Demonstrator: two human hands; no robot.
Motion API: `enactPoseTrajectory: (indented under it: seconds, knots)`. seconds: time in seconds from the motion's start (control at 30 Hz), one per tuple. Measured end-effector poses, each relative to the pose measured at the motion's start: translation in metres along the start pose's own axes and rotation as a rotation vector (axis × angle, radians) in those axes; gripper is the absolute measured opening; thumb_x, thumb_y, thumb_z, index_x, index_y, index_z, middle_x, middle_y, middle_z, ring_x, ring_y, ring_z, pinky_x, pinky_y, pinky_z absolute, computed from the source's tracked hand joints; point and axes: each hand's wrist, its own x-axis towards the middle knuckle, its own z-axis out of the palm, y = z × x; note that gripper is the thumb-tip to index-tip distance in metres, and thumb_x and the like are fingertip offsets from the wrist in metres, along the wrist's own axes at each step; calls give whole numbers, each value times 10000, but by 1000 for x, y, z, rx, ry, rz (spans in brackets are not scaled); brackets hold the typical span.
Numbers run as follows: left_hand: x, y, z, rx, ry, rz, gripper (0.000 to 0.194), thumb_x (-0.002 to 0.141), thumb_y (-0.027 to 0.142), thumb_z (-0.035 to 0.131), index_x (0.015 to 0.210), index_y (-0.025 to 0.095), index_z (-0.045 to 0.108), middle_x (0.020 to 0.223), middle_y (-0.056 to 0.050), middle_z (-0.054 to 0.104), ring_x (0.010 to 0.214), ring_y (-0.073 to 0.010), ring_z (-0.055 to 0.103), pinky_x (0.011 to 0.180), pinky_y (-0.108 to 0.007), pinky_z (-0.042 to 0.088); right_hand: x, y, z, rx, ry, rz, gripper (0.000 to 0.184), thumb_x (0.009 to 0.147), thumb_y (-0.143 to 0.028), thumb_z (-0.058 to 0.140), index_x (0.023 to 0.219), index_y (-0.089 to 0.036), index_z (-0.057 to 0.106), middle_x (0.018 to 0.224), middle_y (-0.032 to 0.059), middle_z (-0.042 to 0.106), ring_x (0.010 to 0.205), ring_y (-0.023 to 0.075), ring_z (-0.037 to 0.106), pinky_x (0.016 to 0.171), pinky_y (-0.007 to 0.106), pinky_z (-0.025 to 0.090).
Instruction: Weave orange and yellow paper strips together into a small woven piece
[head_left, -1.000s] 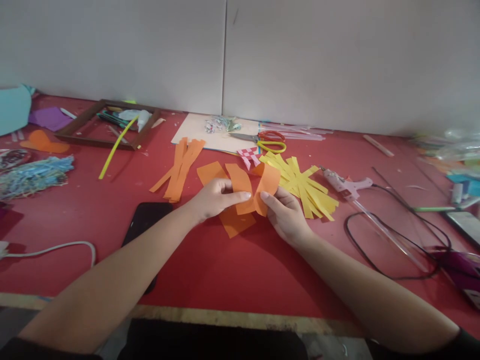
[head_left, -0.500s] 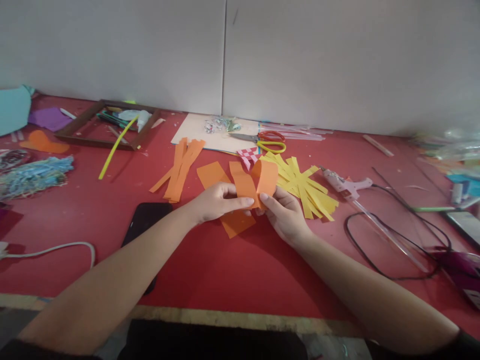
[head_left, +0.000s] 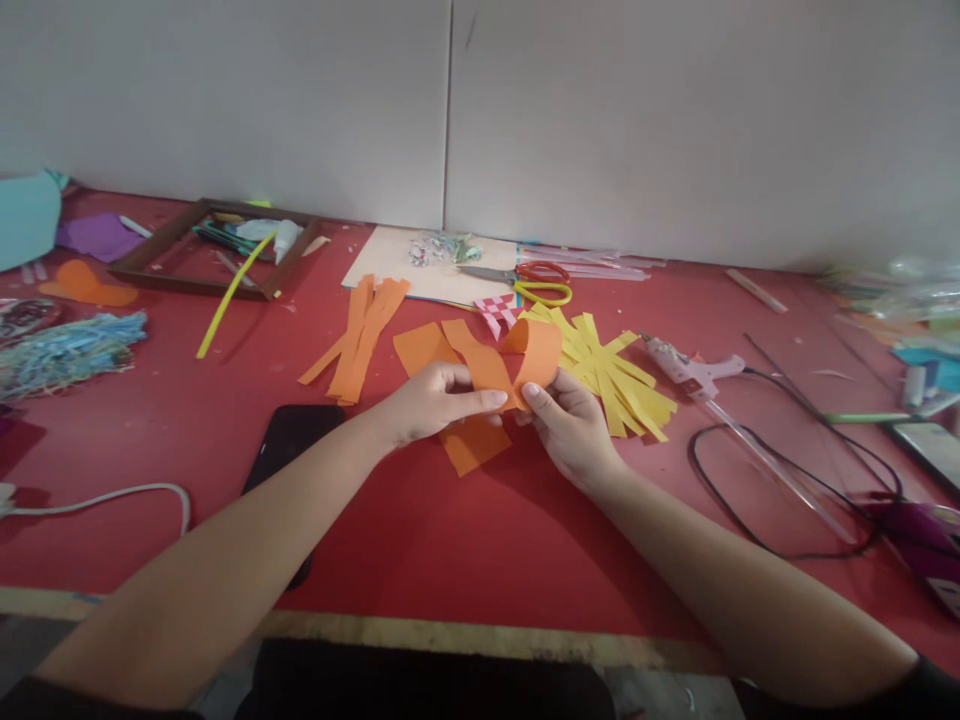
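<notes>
Paper (head_left: 543, 352), orange, curls smoothly between left hand (head_left: 439, 405) and right hand (head_left: 576, 430).

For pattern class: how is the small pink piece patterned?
The piece is pink-and-white checked; head view.

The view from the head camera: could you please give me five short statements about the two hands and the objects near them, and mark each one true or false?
1. The left hand holds orange paper. True.
2. The right hand holds the metal scissors with red and yellow handles. False: it pinches orange paper; the scissors lie beyond the hands.
3. The pale pink glue gun lies to the right of the spread yellow paper strips. True.
4. The black rectangular phone is beside the right forearm. False: it is partly hidden by the left forearm.
5. The pink-and-white checkered piece is inside the brown wooden frame. False: it is near the scissors, outside the frame.
</notes>
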Motion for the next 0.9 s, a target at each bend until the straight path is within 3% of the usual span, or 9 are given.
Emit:
enactPoseTrajectory:
  seconds: [0.43, 0.6, 0.77, 0.9]
  knots:
    - [-1, 3, 1, 23, 20, -48, 356, 796, 493, 707, 956, 177, 742, 829, -49, 748, 494, -65, 400, 490, -228, 298, 0, -1, 1, 15, 33, -8, 238, 789, -426, 748, 894, -230, 664, 784, -13, 641, 613, 106, 511, 590, 260, 482]
    - [-1, 3, 0, 46, 49, -44, 364, 786, 506, 718, 923, 169, 741, 814, -49, 747, 529, -79, 461, 509, -230, 320, -1, -4, 2, 51, 27, 19, 252, 753, -427, 781, 886, -233, 693, 804, -6, 665, 601, 104, 516, 583, 261, 483]
    - [-1, 4, -1, 94, 32, -22, 406, 788, 520, 713, 927, 140, 737, 824, -66, 742, 566, -90, 514, 510, -226, 326, -2, -7, 1, 100, -49, 77, 252, 720, -433, 802, 827, -225, 709, 642, -19, 626, 554, 114, 527, 578, 276, 480]
    - [-1, 3, -2, 79, 19, 22, 393, 782, 505, 726, 934, 142, 739, 890, -74, 751, 697, -134, 628, 606, -242, 437, -3, -8, 0, 83, -94, 86, 215, 728, -411, 796, 759, -212, 720, 593, -11, 620, 559, 130, 547, 581, 289, 484]
